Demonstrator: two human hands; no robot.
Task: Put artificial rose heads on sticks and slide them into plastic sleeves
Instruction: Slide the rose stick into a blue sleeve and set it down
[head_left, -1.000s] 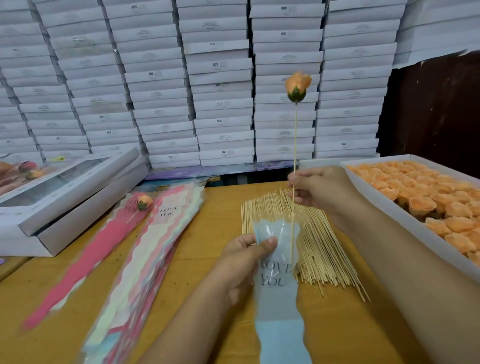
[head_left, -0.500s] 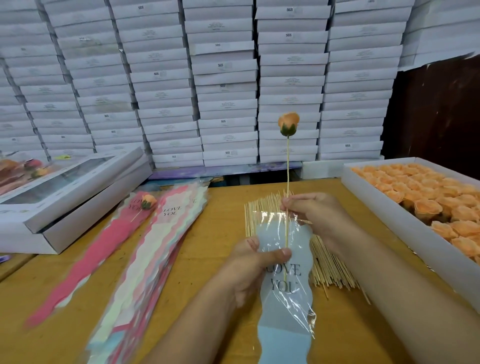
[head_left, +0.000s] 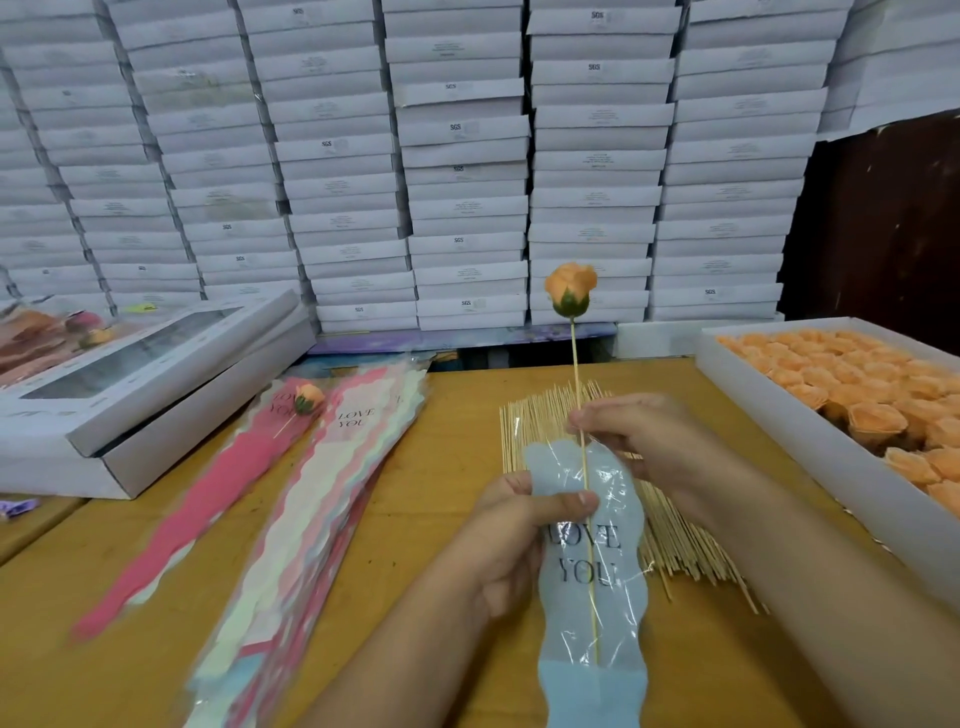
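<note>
Wooden table: sticks, sleeve stack, rose tray, boxes.

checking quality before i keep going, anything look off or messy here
Nothing damaged. The only untidy spot: the loose sticks on the table fan out unevenly toward the near end, a few stragglers askew. The rose sits straight on its stick.

- Single view: head-worn wide-angle camera, aimed forward and down across the table
- Close range: both forearms enter from the bottom edge
- Far field: stacked white boxes fill the upper frame, bowed by lens distortion
</note>
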